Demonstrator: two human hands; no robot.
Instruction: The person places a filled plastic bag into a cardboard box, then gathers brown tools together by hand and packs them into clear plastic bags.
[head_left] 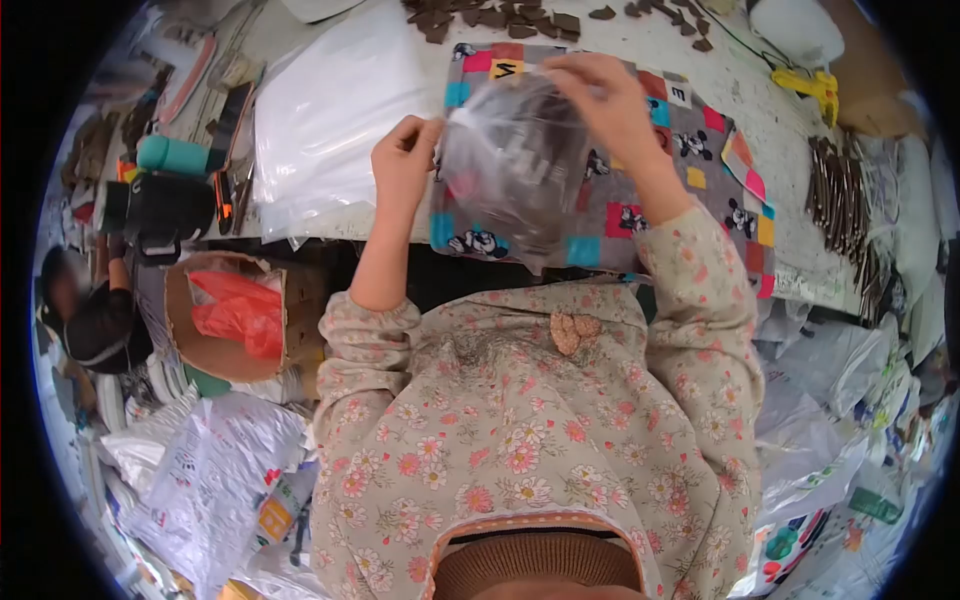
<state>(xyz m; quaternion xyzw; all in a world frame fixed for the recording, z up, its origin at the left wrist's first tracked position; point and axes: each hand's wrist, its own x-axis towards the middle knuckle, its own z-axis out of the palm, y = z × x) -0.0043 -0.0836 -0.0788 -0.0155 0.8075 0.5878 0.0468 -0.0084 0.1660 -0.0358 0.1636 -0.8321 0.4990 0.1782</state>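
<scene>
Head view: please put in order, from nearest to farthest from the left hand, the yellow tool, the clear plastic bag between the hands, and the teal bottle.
From the left hand:
1. Clear plastic bag: nearest, in its grip, just to the right.
2. Teal bottle: farther, on the left.
3. Yellow tool: farthest, at upper right.

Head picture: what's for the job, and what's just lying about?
Seems for the job:
clear plastic bag, between left hand and right hand
patterned cloth under it
clear plastic stack

Probably just lying about:
teal bottle
yellow tool
red plastic bag
</scene>
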